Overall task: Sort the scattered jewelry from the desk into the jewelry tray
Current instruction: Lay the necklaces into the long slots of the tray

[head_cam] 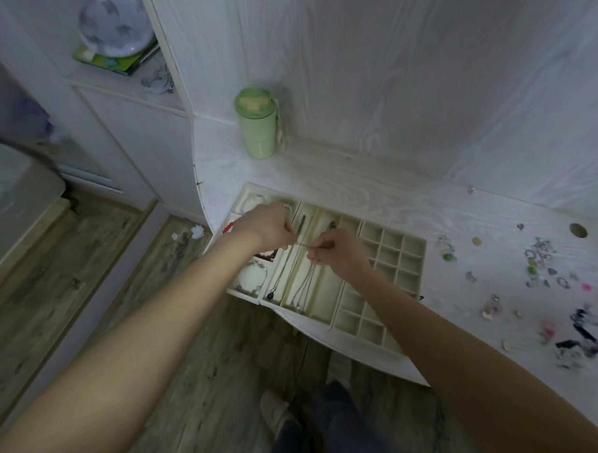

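- We are holding a thin silver chain necklace (305, 277) stretched between both hands over the cream compartmented jewelry tray (416, 252), apparently so it drops straight into a long slot.
- Our left hand (268, 226) is pinching one end with curled fingers; our right hand (338, 252) is pinching the other the same way.
- The chain's loop is hanging into the middle long compartment, beside one pendant necklace (282, 275) already lying in the next slot.
- One scattered heap of small rings and trinkets (539, 270) is waiting on the white wood-grain counter (374, 188), too blurred for us to count.
- One pale green lidded tumbler (257, 123) is standing well apart.
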The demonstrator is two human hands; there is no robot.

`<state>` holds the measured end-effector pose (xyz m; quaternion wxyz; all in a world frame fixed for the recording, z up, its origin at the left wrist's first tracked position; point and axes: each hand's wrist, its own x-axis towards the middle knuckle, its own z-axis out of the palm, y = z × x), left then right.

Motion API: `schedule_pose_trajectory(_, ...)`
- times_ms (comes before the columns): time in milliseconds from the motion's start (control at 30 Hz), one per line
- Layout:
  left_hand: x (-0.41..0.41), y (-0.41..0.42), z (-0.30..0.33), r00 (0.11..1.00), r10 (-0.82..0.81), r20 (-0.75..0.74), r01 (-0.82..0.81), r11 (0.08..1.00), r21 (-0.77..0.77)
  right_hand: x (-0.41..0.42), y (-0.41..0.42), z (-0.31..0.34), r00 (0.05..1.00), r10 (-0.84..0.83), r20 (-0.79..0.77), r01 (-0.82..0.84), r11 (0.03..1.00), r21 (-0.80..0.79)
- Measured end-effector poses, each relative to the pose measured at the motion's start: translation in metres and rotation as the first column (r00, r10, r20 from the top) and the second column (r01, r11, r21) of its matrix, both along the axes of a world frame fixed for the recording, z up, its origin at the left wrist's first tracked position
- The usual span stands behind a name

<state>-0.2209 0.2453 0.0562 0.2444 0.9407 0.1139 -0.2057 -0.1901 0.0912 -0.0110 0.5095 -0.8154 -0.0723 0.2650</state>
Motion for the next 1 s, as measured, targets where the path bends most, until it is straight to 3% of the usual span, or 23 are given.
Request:
schedule_pose_trajectory(167, 0.016, -0.006, 0.01, 0.999, -0.036, -0.033, 0.038, 0.997, 0.065, 0.01, -0.002, -0.012, 1.0, 0.01, 0.003, -0.01, 0.999, 0.035)
schedule_pose_trajectory(267, 0.025, -0.01, 0.013, 0.999, -0.023, -0.042, 0.022, 1.0, -0.008, 0.015, -0.004, -0.013, 0.996, 0.071, 0.045, -0.072, 0.997, 0.018)
schedule_pose_trajectory(367, 0.034, -0.012, 0.015, 1.0, -0.026, -0.014, 0.025, 0.998, -0.056, 0.022, -0.005, -0.006, 0.993, 0.12, -0.011, -0.12, 0.992, -0.026)
schedule_pose_trajectory(467, 0.043, -0.015, 0.015, 1.0, -0.022, -0.007, 0.021, 0.993, -0.115, 0.033, -0.007, 0.005, 0.992, 0.112, -0.064, -0.109, 0.993, 0.035)
schedule_pose_trajectory(733, 0.061, -0.022, 0.012, 0.999, 0.037, 0.008, -0.034, 0.97, -0.241, 0.06, -0.006, 0.024, 0.986, 0.167, -0.025, -0.163, 0.979, 0.12)
schedule_pose_trajectory(1000, 0.074, -0.025, 0.015, 0.999, 0.001, -0.037, -0.005, 0.991, -0.131, 0.071, 0.002, 0.008, 0.987, 0.114, -0.111, -0.095, 0.983, 0.159)
